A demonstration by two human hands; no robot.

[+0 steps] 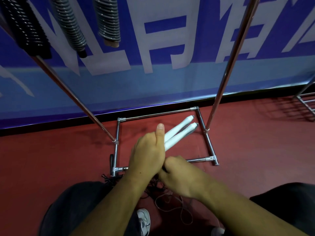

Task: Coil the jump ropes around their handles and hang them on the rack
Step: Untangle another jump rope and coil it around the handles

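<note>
— White handles [179, 132], both of them, side by side in my left hand [148, 150]. My fingers are wrapped round them and my thumb lies straight along the top. Their free ends point to the upper right, over the chrome base of the rack [202, 124].

— And the other hand?

— My right hand [184, 176] is curled at the butt ends, just below the left. I cannot tell whether it is pinching the cord, because the fingers hide it.

— Where is the rest of the rope?

— Loose cord [170, 201] lies in loops on the red floor [59, 159] at lower centre, between my knees. It is close to a dark tangle [109, 180] by the rack's near-left corner.

— So what worries you?

— Two things, I think. The handles splay at the tips. If my grip loosens while I wind, they could scissor apart and the turns would go slack. And those loops lie near the dark tangle, so pulling up slack could drag in a snag.

— And hanging it?

— Three coiled ropes [71, 26] hang at upper left. A slack coil of mine might unwind once it is hung beside them.
</note>
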